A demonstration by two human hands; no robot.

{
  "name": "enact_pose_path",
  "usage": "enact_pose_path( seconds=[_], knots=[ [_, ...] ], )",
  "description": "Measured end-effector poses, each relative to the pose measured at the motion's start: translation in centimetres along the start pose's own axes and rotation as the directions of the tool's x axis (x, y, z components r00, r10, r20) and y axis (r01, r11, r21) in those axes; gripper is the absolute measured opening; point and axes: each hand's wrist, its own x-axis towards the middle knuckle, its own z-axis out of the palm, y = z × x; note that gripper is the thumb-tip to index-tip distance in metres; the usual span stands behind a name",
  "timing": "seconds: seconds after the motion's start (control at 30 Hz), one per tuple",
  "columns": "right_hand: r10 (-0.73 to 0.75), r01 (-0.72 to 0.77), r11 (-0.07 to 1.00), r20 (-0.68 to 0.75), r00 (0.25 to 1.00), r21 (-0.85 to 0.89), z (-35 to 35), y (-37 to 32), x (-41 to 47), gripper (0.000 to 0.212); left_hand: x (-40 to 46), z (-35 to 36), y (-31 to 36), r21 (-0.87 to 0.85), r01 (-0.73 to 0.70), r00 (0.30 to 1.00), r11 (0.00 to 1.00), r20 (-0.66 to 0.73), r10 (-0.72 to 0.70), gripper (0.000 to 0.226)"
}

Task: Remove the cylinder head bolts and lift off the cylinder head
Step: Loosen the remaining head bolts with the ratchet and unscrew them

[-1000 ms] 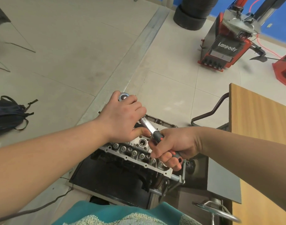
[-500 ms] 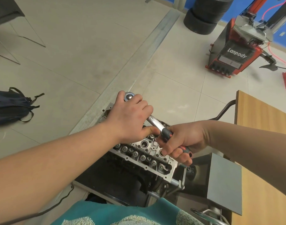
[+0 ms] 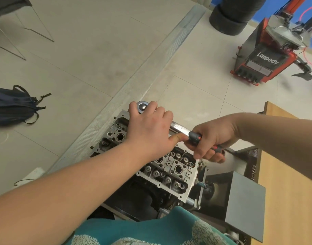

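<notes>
A dark backpack (image 3: 13,105) lies on the floor. The left hand (image 3: 150,131) curls its fingers over the ratchet wrench (image 3: 180,129) head, above the cylinder head (image 3: 169,167). The right hand (image 3: 212,140) wraps its fingers around the handle.

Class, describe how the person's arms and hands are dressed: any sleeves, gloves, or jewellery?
Both forearms are bare as far as the frame shows, with no sleeves in view. The left hand and right hand wear no gloves, and no rings or watch show.
</notes>
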Motion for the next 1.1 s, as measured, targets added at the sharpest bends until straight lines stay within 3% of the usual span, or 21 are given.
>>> enact_pose_path(
  seconds=[0.1, 0.17, 0.27, 0.4, 0.47, 0.53, 0.63, 0.73, 0.8, 0.9, 0.97, 1.03, 1.1],
  knots=[
    [0.124, -0.127, 0.976, -0.025, 0.992, -0.179, -2.1, -2.0, -1.4, 0.024, 0.7, -0.5, 0.9, 0.022, 0.08, 0.995, 0.997, 0.05, -0.081, 0.072],
    [0.199, -0.274, 0.885, -0.227, 0.953, -0.376, -3.8, -3.9, -2.4, 0.027, 0.9, -0.6, 1.1, 0.039, 0.097, 0.992, 0.994, 0.077, -0.1, 0.066],
    [0.005, -0.491, 0.595, -0.608, 0.794, -0.636, -6.5, -7.9, -3.5, 0.026, 1.2, -1.1, -0.1, -0.006, 0.116, 0.991, 0.993, 0.062, -0.115, 0.059],
    [-0.33, -0.679, 0.304, -0.743, 0.583, -0.668, -7.6, -13.9, -2.4, 0.01, 2.3, -2.0, -3.8, -0.193, 0.154, 0.987, 0.969, 0.078, -0.141, 0.044],
    [-0.488, -0.719, 0.228, -0.716, 0.499, -0.657, -8.2, -15.5, -1.6, 0.016, 2.4, -2.1, -5.8, -0.444, 0.256, 0.964, 0.859, 0.184, -0.192, 0.044],
    [-0.597, -0.753, 0.189, -0.683, 0.421, -0.63, -8.3, -16.8, -0.2, 0.033, 2.3, -1.7, -7.5, -0.675, 0.348, 0.935, 0.651, 0.298, -0.191, 0.052],
    [-0.682, -0.759, 0.206, -0.647, 0.342, -0.618, -6.9, -18.4, 2.8, 0.041, 1.3, -0.2, -9.0, -0.814, 0.397, 0.914, 0.423, 0.395, -0.098, 0.067],
    [-0.757, -0.725, 0.142, -0.546, 0.36, -0.674, -5.6, -19.8, 5.4, 0.036, 0.5, 1.6, -9.8, -0.876, 0.381, 0.911, 0.296, 0.411, 0.044, 0.071],
    [-0.827, -0.675, 0.019, -0.391, 0.404, -0.737, -5.0, -20.5, 6.5, 0.028, 0.2, 2.3, -10.3, -0.885, 0.381, 0.898, 0.267, 0.423, 0.122, 0.065],
    [-0.763, -0.526, -0.328, -0.108, 0.637, -0.784, -3.9, -20.3, 7.5, 0.018, 0.1, 3.2, -11.1, -0.868, 0.352, 0.9, 0.349, 0.417, 0.129, 0.038],
    [-0.654, -0.448, -0.436, -0.067, 0.753, -0.781, -2.9, -19.1, 7.4, 0.019, 0.4, 4.1, -11.9, -0.849, 0.345, 0.906, 0.4, 0.413, 0.094, 0.025],
    [-0.631, -0.505, -0.348, -0.201, 0.749, -0.79, -1.8, -18.2, 7.0, 0.021, 0.8, 4.9, -12.7, -0.856, 0.338, 0.91, 0.391, 0.403, 0.095, 0.021],
    [-0.589, -0.623, -0.171, -0.428, 0.686, -0.763, -0.6, -17.4, 6.4, 0.016, 1.1, 5.4, -13.1, -0.866, 0.323, 0.919, 0.382, 0.384, 0.094, 0.022]
  ],
)
